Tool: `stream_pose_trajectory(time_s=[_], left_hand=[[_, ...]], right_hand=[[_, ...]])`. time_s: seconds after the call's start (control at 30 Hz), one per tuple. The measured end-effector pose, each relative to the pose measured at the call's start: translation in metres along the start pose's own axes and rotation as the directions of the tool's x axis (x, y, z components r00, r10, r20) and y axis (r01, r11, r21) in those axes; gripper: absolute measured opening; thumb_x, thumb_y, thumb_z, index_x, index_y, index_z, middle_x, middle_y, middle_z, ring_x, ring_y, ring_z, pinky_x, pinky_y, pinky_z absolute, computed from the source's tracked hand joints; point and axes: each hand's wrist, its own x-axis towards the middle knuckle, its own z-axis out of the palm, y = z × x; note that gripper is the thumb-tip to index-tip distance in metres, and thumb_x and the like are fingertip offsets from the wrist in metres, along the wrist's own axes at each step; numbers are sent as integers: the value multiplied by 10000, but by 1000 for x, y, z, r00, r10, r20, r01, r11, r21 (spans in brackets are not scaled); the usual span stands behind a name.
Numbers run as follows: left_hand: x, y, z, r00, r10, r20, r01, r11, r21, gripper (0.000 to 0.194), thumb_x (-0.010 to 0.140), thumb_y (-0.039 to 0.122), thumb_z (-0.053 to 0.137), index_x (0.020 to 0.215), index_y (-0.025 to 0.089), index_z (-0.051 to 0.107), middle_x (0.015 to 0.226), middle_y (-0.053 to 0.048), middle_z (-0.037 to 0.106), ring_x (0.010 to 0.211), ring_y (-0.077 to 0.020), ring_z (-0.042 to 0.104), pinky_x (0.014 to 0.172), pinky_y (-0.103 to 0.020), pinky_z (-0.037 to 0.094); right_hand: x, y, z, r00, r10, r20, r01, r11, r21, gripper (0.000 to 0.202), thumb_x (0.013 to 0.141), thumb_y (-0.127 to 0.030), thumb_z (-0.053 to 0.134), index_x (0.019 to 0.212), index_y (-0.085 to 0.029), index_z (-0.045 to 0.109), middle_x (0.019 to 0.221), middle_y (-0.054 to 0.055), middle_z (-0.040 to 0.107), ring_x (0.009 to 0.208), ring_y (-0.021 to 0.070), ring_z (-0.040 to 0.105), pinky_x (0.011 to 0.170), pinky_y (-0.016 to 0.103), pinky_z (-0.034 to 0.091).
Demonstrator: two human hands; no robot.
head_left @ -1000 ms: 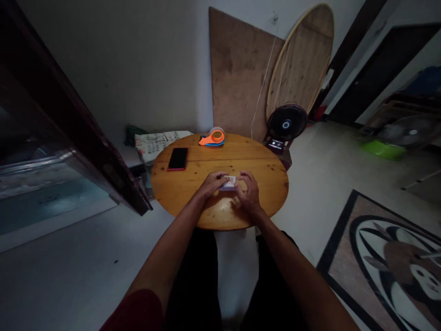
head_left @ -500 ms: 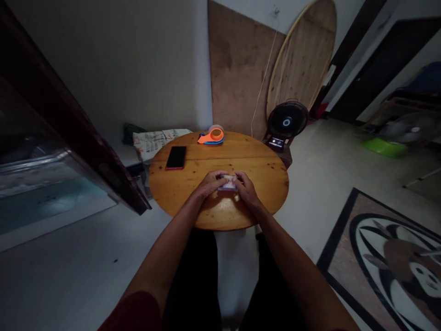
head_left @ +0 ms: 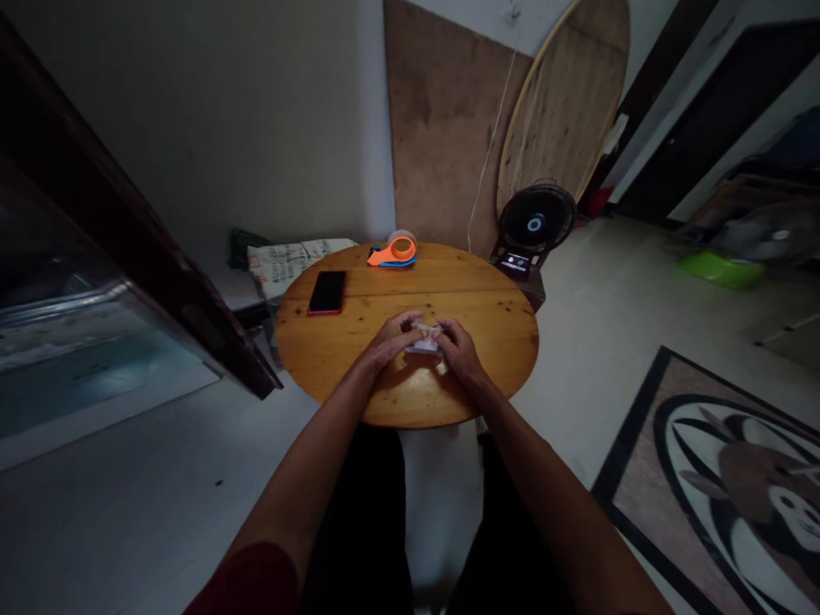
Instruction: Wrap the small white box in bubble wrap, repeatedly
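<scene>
Between my two hands is a small, flat, whitish pack [head_left: 423, 344] with faint pink marks, like a deck of cards; its exact kind is too small to make out. My left hand [head_left: 395, 336] grips its left side, thumb lying across the top face. On the other side, my right hand [head_left: 456, 343] curls around the right end, its thumb also on top. The fingertips behind the pack are partly hidden. Both hands are over the near half of the round wooden table [head_left: 474, 295].
A phone with a red edge [head_left: 327, 292] lies at the table's left. An orange and blue tape dispenser [head_left: 394, 250] stands at the back edge. Beyond the table on the right is a black fan [head_left: 536, 224]. A dark door frame edge [head_left: 211, 320] slants in at left.
The far edge of the pack looks slightly raised between my thumbs and fingers. Both hands keep nearly the same place, and the view has shifted a little.
</scene>
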Motion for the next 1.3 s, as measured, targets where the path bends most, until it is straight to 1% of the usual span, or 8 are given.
stream_pose_trajectory(time_s=[0.1, 0.2, 0.43, 0.67, 0.83, 1.0, 1.17, 1.3], left_hand=[[2, -5, -1, 999, 23, 29, -24, 999, 22, 657, 669, 263, 734, 1286, 124, 555, 1101, -93, 646, 949, -188, 610, 864, -314, 474], [3, -8, -2, 999, 26, 46, -26, 1000, -3, 667, 675, 236, 719, 1308, 137, 534, 1133, -93, 636, 984, -186, 600, 887, -311, 466], [0, -3, -2, 998, -4, 62, 6, 1000, -31, 678, 671, 200, 704, 1321, 137, 522, 1121, -83, 645, 942, -167, 608, 838, -278, 474], [-1, 0, 0, 999, 4, 45, -3, 1000, -31, 663, 670, 203, 707, 1306, 123, 535, 1150, -97, 647, 972, -179, 615, 867, -290, 481], [-3, 6, 1, 999, -30, 22, 31, 999, -45, 673, 652, 157, 649, 1311, 102, 522, 1126, -99, 646, 967, -181, 615, 875, -293, 481], [0, 3, 1, 1000, -29, -13, 28, 999, -40, 641, 681, 222, 644, 1301, 112, 523, 1126, -100, 634, 959, -186, 613, 874, -309, 477], [2, -3, 2, 997, 52, -49, -48, 997, 64, 585, 676, 259, 685, 1235, 131, 573, 1084, -90, 645, 955, -188, 608, 870, -313, 475], [0, 0, 3, 995, 59, -83, -50, 993, 106, 512, 687, 262, 684, 1177, 135, 609, 1097, -90, 653, 989, -202, 605, 910, -336, 468]], right_hand=[[0, -1, 0, 1000, 5, 0, -5, 1000, 1, 429, 763, -427, 591, 1084, -144, 625, 1019, 96, 653, 936, 225, 609, 876, 376, 487], [0, -1, 0, 1000, 7, 7, -7, 1000, 12, 427, 761, -422, 589, 1078, -139, 624, 1029, 100, 648, 944, 227, 609, 881, 378, 483], [-1, -3, -1, 1000, 17, 10, -17, 999, 40, 375, 749, -414, 602, 1043, -183, 622, 1017, 73, 656, 934, 218, 608, 885, 376, 486], [-2, -3, 0, 1000, 19, 8, -19, 1000, -6, 438, 727, -437, 632, 1080, -180, 606, 993, 62, 658, 888, 208, 600, 852, 370, 490], [-3, -5, 1, 999, 29, 23, -29, 1000, -3, 429, 728, -418, 620, 1075, -166, 591, 976, 66, 646, 879, 206, 594, 836, 357, 488], [-2, -4, 0, 1000, 28, 13, -28, 999, -18, 494, 731, -452, 624, 1109, -137, 587, 998, 87, 650, 893, 216, 596, 853, 373, 487], [-2, -1, -1, 1000, 7, -23, -8, 1000, -27, 401, 773, -438, 585, 1081, -181, 601, 1083, 88, 655, 998, 223, 599, 922, 390, 474], [-2, -2, -1, 998, 8, -66, -8, 1000, -11, 359, 780, -423, 571, 1047, -185, 609, 1063, 90, 663, 997, 226, 601, 917, 388, 477]])
